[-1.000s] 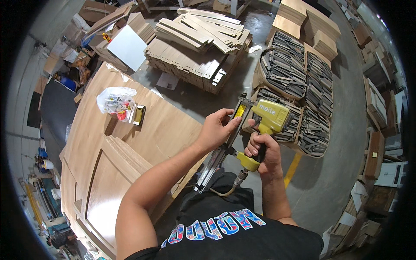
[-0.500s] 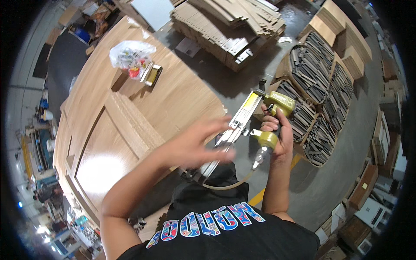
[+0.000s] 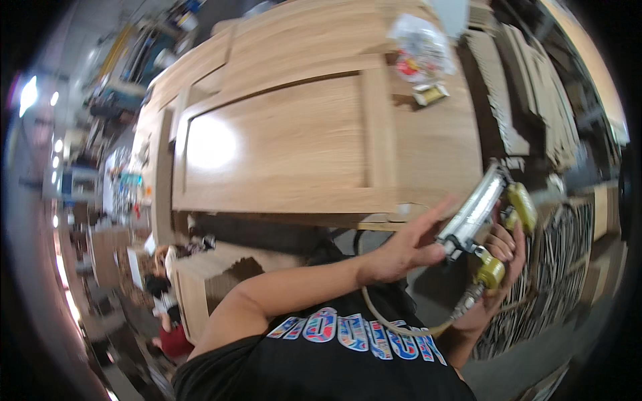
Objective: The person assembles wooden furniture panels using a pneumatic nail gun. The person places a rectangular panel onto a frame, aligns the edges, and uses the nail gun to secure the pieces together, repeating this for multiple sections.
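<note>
While blur softens the edges, this much is plain:
Right hand: fingers wrapped around the handle of the yellow nail gun, held off the panel's near edge, toward the right
Left hand: fingers spread open; palm against the gun's silver magazine
Hose: curving from the handle's base
Wooden door panel: flat; plastic bag at its far end
</note>
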The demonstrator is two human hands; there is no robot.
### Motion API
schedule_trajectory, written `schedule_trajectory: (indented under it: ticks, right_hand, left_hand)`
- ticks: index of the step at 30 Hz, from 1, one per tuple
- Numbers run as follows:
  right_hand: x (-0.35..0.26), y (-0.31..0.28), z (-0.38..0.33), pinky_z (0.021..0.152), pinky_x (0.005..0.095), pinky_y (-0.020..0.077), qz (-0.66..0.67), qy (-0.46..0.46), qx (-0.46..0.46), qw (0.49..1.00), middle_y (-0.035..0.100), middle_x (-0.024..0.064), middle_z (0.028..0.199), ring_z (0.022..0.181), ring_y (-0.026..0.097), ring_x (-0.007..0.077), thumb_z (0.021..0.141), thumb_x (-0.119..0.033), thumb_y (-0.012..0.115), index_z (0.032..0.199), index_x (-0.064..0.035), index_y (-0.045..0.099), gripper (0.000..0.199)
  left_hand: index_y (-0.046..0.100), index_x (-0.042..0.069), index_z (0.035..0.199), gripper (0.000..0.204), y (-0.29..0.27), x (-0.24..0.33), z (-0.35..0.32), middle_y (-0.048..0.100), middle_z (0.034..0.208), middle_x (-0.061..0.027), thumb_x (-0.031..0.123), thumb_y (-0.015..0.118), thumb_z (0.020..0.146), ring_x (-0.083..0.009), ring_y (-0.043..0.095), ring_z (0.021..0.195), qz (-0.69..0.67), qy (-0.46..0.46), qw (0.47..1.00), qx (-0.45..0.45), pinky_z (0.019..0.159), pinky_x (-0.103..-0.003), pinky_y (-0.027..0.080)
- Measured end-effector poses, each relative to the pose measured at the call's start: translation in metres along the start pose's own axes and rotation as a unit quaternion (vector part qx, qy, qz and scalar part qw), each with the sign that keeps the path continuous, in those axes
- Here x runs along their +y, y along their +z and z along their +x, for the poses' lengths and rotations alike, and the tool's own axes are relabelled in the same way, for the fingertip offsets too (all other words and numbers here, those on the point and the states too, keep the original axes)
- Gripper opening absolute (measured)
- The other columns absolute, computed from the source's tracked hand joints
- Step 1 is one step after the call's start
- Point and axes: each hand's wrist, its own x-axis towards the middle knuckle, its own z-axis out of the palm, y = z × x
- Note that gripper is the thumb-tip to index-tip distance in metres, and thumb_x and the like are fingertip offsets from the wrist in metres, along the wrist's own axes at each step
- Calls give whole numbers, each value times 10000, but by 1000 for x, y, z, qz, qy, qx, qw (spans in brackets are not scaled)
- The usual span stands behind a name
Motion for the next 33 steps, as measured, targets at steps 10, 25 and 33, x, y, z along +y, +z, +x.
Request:
schedule_trajectory:
  ticks: [10,25,33]
  right_hand:
    - [179,60,39,627,244,487,-312,-19,-46,949,419,-36,703,566,431,64,1235,-298,493,1217,-33,619,294]
    - [385,90,10,547,265,463,-847,-295,257,359,659,-31,707,599,601,62,1022,-234,868,1031,-48,758,216]
    - [409,65,7,565,271,465,-848,-165,266,428,700,0,826,608,582,80,1045,-190,853,1239,21,739,308]
  left_hand:
    - [-102,82,1833,1410,-83,99,-125,616,1602,-169,380,956,951,-223,591,1459,-167,101,972,-133,1248,-384,435]
    - [689,109,1438,741,-296,242,-349,652,1390,-81,315,988,792,-325,616,1319,863,92,464,176,1150,-481,516]
    - [716,152,1405,722,-301,240,-349,660,1356,-69,242,990,743,-321,623,1300,851,121,480,174,1116,-489,525]
